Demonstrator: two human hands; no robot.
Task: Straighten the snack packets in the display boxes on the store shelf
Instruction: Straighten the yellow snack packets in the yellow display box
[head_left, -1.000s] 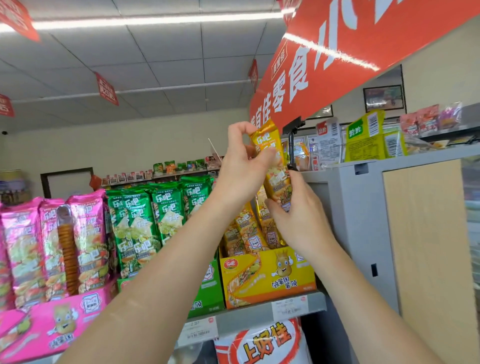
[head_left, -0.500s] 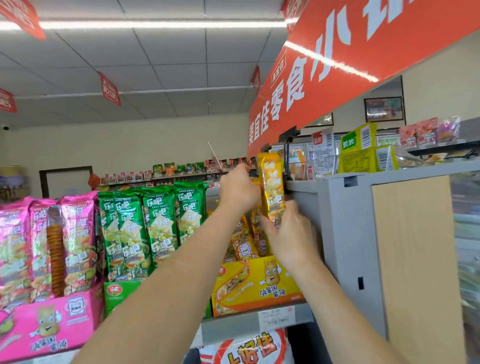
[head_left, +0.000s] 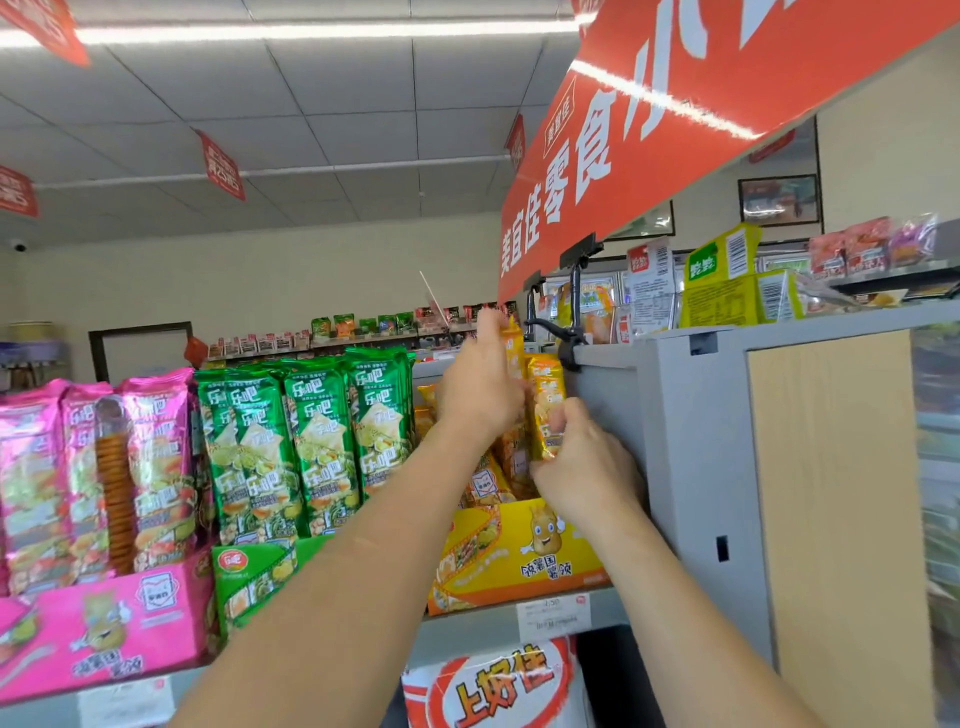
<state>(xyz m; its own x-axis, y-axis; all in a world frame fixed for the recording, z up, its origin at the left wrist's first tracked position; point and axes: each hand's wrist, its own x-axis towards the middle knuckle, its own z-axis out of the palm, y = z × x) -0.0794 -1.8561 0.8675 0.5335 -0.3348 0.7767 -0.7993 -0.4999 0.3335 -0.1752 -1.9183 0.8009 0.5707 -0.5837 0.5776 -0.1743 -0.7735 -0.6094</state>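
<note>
The left hand (head_left: 480, 387) pinches the top of a tall yellow packet (head_left: 512, 345), which stands upright at the right end of the shelf (head_left: 467, 631). The right hand (head_left: 584, 465) curls round the lower part of a second yellow packet (head_left: 545, 395) just right of it (both stand in the yellow display box (head_left: 524, 556)). Green packets (head_left: 311, 441) stand to the left.

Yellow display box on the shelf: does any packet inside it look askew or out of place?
Yes. The lower yellow packets in the yellow display box lean sideways, unlike the upright green packets beside them. The left hand and right hand grip the held packets, which stand nearly upright.
</note>
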